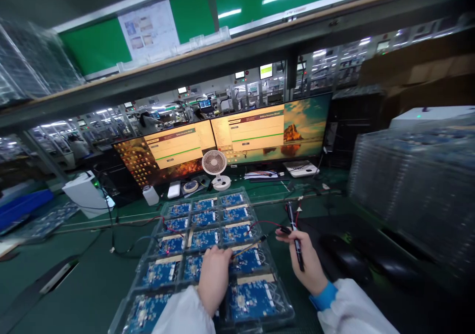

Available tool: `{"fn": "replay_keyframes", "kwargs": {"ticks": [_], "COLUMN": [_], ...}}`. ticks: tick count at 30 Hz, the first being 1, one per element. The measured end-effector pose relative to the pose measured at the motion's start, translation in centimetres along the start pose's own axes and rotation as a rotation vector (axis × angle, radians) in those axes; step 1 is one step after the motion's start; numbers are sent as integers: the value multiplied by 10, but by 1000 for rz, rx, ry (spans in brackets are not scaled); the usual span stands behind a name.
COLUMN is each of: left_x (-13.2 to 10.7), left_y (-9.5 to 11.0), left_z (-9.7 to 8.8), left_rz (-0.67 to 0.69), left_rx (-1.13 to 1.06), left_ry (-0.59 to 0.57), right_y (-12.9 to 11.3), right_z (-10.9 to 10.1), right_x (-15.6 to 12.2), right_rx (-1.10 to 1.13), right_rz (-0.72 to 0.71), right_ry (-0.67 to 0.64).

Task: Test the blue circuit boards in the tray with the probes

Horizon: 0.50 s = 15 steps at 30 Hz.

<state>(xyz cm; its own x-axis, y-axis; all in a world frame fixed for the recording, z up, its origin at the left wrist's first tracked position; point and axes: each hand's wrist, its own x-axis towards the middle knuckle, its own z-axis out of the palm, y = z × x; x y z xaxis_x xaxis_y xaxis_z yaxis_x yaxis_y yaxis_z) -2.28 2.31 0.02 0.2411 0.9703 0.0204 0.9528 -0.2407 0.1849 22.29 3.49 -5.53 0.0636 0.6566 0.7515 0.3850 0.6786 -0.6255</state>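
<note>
A clear plastic tray [287,310] holds rows of blue circuit boards [249,299]. Over its middle, my left hand [215,277] is closed with the fingers curled down onto a board; what they grip is hidden. A thin brownish cable [248,248] with a black end runs out beside those fingertips. Right of the tray, my right hand [306,262] is closed around a black marker pen [298,249], held upright at a slant. At its thumb and forefinger is a black connector [284,230] on a red wire [265,222].
Two monitors [245,158] stand behind the tray, with a small white fan [215,165] in front. Stacked clear trays [411,175] rise at the right, near a dark mouse [345,257]. Wires cross the green mat [100,274]. A shelf [178,71] spans overhead.
</note>
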Motion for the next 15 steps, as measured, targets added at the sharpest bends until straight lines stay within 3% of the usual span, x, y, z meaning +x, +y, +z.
{"fn": "replay_keyframes", "kwargs": {"ticks": [7, 15], "left_x": [6, 11], "left_y": [-4, -15], "left_z": [-1, -4], "left_rz": [-89, -90], "left_rx": [-239, -232], "left_ry": [16, -24], "right_y": [-3, -3], "right_z": [-2, 0], "right_x": [1, 3], "right_rx": [-29, -44], "right_rz": [-25, -10], "right_ry": [54, 53]}}
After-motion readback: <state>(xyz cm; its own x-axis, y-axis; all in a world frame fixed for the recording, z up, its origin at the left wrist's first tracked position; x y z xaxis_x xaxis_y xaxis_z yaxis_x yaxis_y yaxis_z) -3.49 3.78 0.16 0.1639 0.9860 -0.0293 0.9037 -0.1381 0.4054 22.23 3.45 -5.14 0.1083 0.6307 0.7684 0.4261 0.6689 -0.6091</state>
